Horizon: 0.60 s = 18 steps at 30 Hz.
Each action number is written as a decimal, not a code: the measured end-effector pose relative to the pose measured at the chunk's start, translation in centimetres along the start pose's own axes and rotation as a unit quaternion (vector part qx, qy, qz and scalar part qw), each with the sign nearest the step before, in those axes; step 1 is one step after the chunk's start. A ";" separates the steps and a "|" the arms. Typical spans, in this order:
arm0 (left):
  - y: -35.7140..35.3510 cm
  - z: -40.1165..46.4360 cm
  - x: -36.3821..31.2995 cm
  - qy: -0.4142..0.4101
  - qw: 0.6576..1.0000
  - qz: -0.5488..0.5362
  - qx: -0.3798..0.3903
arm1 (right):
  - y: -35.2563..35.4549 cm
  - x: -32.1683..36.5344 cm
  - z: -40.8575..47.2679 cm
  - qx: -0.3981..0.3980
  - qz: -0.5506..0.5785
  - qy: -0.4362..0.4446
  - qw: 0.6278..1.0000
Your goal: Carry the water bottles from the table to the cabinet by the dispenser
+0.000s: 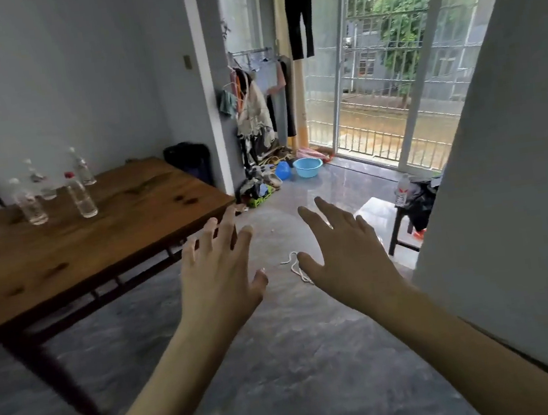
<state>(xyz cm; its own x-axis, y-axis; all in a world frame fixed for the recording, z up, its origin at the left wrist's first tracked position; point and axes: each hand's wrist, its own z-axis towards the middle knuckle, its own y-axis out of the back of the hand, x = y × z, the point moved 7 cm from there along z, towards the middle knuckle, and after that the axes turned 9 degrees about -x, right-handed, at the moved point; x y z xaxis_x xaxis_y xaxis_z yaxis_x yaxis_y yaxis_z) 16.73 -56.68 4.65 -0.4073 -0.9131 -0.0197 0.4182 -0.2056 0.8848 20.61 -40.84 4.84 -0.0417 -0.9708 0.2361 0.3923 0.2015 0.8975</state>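
Note:
Several clear water bottles stand upright on the wooden table [106, 228] at the left. One with a red cap [80, 196] is nearest; another [27, 203] stands left of it, and two more [83, 167] are behind. My left hand [219, 269] and my right hand [343, 250] are stretched out in front of me over the floor, fingers spread, holding nothing. Both are well to the right of the bottles, past the table's corner. No cabinet or dispenser is in view.
A white cord [295, 266] lies on the grey floor beneath my hands. A dark stool [402, 222] with a bottle [401, 190] and a black bag stands at the right by a white wall [504, 179]. A blue basin [308, 167], a clothes rack and clutter sit near the balcony door.

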 end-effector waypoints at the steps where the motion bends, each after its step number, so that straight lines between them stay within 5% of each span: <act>1: -0.2 -0.2 0.7 0.015 1.000 0.006 0.012 | -0.5 0.4 0.6 0.005 0.011 0.013 1.000; 18: -4.4 4.3 13.8 0.179 0.980 0.085 0.027 | -9.0 7.7 13.3 0.051 0.078 0.142 0.985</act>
<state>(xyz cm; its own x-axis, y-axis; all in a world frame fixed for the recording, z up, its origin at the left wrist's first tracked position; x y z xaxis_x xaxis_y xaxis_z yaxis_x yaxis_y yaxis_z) 5.77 -66.86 2.46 -0.0202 -0.9995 -0.0247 0.4083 -0.0308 0.9123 4.50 -48.39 3.56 0.2768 -0.9214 0.2729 0.2780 0.3487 0.8951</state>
